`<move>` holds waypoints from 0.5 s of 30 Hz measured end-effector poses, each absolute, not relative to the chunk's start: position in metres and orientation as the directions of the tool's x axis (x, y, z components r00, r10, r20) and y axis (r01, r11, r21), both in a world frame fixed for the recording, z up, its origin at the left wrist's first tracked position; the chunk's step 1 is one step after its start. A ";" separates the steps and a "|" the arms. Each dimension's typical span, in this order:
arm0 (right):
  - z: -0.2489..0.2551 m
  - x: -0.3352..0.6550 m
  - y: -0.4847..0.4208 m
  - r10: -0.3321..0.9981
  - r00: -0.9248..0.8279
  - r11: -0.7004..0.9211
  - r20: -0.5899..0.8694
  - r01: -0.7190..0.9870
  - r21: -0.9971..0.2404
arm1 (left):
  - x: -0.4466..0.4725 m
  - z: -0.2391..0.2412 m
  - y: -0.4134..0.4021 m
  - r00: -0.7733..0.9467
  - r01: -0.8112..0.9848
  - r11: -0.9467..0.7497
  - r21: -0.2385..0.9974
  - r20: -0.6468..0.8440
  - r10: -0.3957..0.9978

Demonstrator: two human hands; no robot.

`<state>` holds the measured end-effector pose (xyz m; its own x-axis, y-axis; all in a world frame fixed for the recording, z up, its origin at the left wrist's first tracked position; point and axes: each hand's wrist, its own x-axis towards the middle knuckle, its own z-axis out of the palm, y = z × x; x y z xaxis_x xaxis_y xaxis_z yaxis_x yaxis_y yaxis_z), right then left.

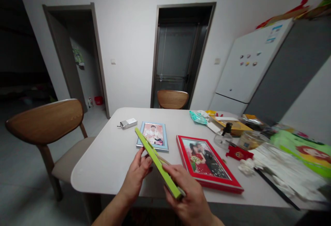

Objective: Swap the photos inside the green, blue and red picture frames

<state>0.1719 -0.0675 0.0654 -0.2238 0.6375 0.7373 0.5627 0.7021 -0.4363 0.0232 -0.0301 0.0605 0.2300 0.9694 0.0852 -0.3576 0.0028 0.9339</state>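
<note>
A green picture frame (155, 158) is held edge-on above the near edge of the white table (108, 157). My left hand (137, 176) pinches its left side with fingers closed on it. Around its lower right end my right hand (190, 196) is wrapped. Behind it on the table lies a blue picture frame (153, 135) with a photo. To the right, flat on the table, is a red picture frame (207, 160) with a photo.
A small silver device (128, 123) lies at the table's far left. Clutter fills the right side: a glass bottle (224, 137), a jar (249, 139), white cloth (281, 165), bags. Wooden chairs stand at left (46, 122) and behind (172, 99). A fridge (250, 70) stands at right.
</note>
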 end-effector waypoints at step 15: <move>-0.019 0.109 -0.061 0.822 -0.536 0.570 0.194 0.767 -0.295 | -0.017 -0.008 0.003 0.077 0.401 -0.103 0.910 0.079 0.994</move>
<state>0.1094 -0.0610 -0.0194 -0.5356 0.8218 0.1941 0.7671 0.5696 -0.2952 -0.0169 0.0033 -0.0079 0.0767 0.9939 0.0788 0.4014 -0.1031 0.9101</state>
